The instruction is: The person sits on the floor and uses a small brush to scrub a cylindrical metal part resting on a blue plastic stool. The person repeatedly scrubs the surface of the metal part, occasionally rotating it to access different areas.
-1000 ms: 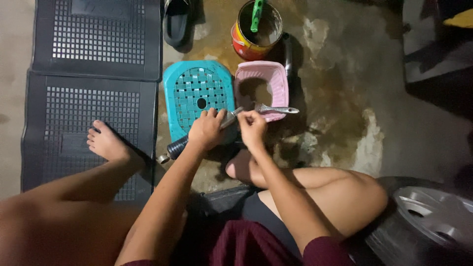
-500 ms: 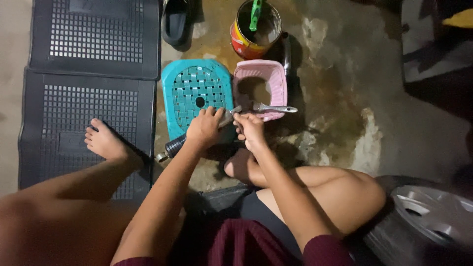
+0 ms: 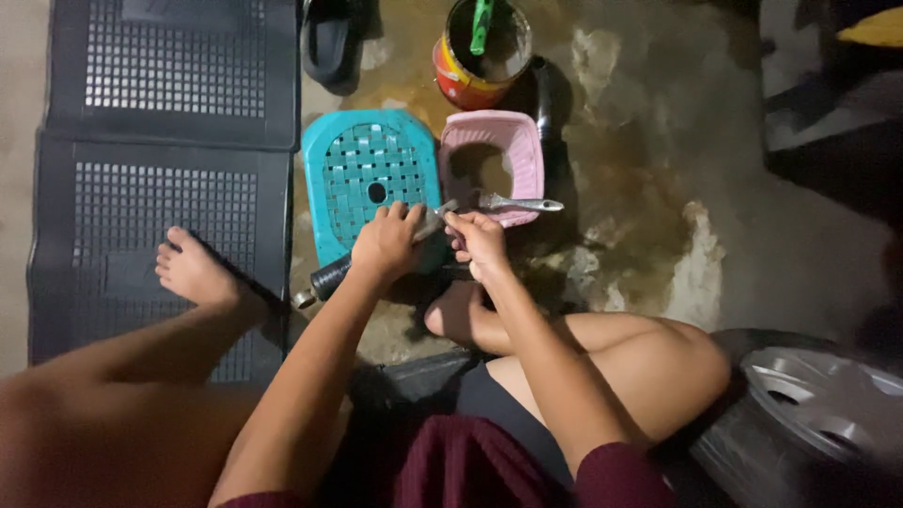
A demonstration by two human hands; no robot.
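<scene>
Far left: two black ribbed mats [image 3: 160,188] on the floor, one above the other, a bare foot [image 3: 196,271] planted on the lower one.

Next, a teal stool [image 3: 369,169] with a lattice top and a round hole in the middle, standing just beside the mats. Above it, a dark sandal [image 3: 331,42].

Over the stool's near edge, the left hand [image 3: 386,246], fingers curled shut around a black-handled rod [image 3: 329,277]. Handle end sticking out lower left, near the foot, capped with a small metal ring; shaft running up and right under the palm, metal tip emerging between the two hands.

Just right, the right hand [image 3: 480,243], fingertips pinched together on a metal wrench [image 3: 513,202]. Wrench lying level, head pointing right, across the near rim of a pink basin [image 3: 527,150]. Basin touching the stool's right side. Exact meeting point of rod tip and wrench too small to tell.

Above the basin, a red can [image 3: 470,71] holding dark liquid and a green stick [image 3: 482,23]. A black hose [image 3: 544,94] beside it.

Below the hands, a second bare foot [image 3: 456,315] tucked under a bent knee.

Further right, wet, stained concrete [image 3: 658,188]. Lower right corner: a grey wheel cover [image 3: 828,404].
</scene>
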